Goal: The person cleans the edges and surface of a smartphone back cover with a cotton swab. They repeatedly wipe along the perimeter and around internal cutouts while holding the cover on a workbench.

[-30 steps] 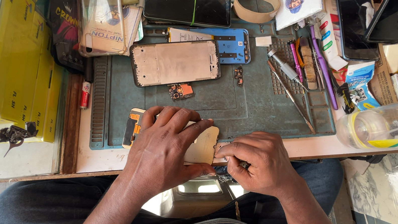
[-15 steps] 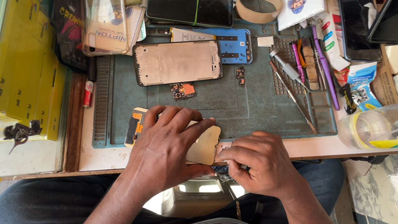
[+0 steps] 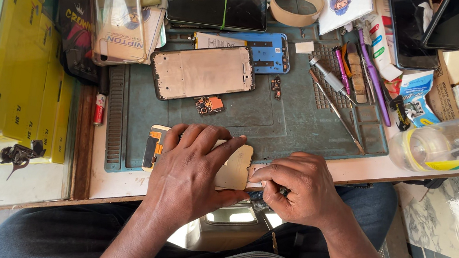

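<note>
My left hand (image 3: 192,168) lies flat with spread fingers on an opened phone body (image 3: 234,170), pale gold inside, at the near edge of a blue-green work mat (image 3: 289,119). It covers most of the phone. My right hand (image 3: 295,187) is curled at the phone's right end, with fingertips pinched on a small part that I cannot make out. Farther back on the mat lie a phone frame (image 3: 201,73), a blue phone back (image 3: 265,52) and a small circuit board (image 3: 209,105).
Tweezers and screwdrivers (image 3: 341,96) lie on the mat's right side. A dark phone (image 3: 215,6), a clear case (image 3: 116,16), a tape roll (image 3: 297,4), a plastic jar (image 3: 455,142) and yellow boxes (image 3: 29,69) crowd the bench. A small red cylinder (image 3: 99,110) lies left of the mat.
Both hands stay on the phone. The view has shifted slightly. No clear movement of the phone or the parts on the mat.
</note>
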